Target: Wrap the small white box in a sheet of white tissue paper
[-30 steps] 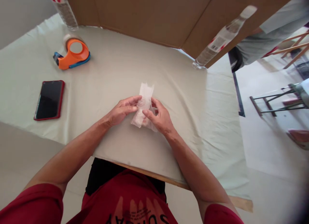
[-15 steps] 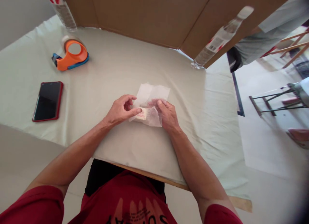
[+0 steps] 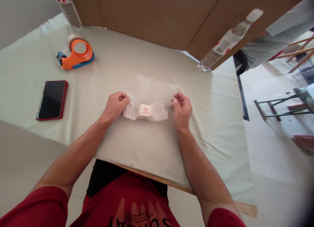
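Note:
A small cream-coloured block with a red print (image 3: 145, 110) lies on a spread sheet of translucent bubble wrap (image 3: 152, 89), near the sheet's front edge. My left hand (image 3: 115, 105) pinches the left edge of the wrap between thumb and fingers. At the other side, my right hand (image 3: 182, 110) is closed in a pinch on the wrap's right edge. Neither hand touches the block. The wrap's near part is crumpled on both sides of the block, while its far part lies flatter on the cloth.
An orange tape dispenser (image 3: 78, 54) and a phone in a red case (image 3: 52, 100) lie to the left on the pale tablecloth (image 3: 137, 142). Clear bottles (image 3: 224, 44) stand beside a tall cardboard panel (image 3: 147, 18) at the back. Another person's clothing (image 3: 266, 50) shows at the right.
The wrap has been opened out wider, uncovering the block. My left hand has moved left and closed on the wrap's edge; my right hand has shifted right to the other edge.

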Available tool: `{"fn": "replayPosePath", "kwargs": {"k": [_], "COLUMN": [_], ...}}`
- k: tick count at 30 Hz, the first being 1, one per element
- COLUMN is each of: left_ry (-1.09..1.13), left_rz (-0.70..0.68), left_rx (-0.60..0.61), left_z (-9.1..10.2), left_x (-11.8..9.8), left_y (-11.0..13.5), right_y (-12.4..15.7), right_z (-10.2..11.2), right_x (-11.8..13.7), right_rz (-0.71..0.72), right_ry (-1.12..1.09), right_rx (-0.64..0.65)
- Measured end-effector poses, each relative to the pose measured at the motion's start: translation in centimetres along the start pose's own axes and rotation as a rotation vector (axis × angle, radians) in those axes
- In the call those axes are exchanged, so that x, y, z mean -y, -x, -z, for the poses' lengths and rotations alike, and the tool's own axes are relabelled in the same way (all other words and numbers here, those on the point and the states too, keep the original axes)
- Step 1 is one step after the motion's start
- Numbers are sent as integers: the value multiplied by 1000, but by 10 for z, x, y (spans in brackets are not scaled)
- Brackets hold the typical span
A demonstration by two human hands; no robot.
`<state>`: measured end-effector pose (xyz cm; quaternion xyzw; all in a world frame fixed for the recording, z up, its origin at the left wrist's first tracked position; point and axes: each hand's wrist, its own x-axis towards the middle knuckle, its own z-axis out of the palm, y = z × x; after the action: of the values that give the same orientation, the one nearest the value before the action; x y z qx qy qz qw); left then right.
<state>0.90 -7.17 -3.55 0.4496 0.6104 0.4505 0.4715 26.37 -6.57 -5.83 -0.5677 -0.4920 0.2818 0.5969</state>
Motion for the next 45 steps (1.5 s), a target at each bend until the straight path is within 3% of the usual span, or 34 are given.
{"fn": "replayPosePath", "kwargs": {"k": [3,6,7,10,13,16,19,21,23,25,28,31,34,37,41,45], "left_ry": [-107,-269,-320,-423,-491,-480,-367,-355,-439,-545,-610,-648,-750,-833,-890,-936], "left_rz": [-149,-471,-574,-796,-799,-682,-537,-461,-460,-561,-743,-728,-641,-655,-682,-680], "left_rx": [-106,-207,-188,33,223,325,426,474,458,413,432,539,597,646,678,676], "left_z": [4,5,5,2,2,10,19,22,21,18,13,9,6,3,2,3], "left_x": [-1,-5,-6,-6,-3,-5,-14,-18,-18,-16,-9,-2,5,10,13,15], "left_y": [-1,6,9,17,19,18,18,19,18,17,17,16,15,14,13,14], "right_y": [5,14,16,19,18,20,26,30,33,34,35,38,38,34,21,17], "right_z": [6,5,4,2,5,11,17,21,25,24,9,-12,-17,9,71,112], "right_x": [21,39,42,43,49,65,80,84,84,79,64,46,37,34,17,-4], "right_rz": [244,332,325,248,167,106,21,-13,-16,23,208,364,374,340,227,246], "right_ry": [178,260,275,292,215,111,179,272,329,362,401,442,470,472,584,786], "right_rx": [45,288,360,471,625,989,1377,1465,1335,1064,782,781,708,517,240,209]}}
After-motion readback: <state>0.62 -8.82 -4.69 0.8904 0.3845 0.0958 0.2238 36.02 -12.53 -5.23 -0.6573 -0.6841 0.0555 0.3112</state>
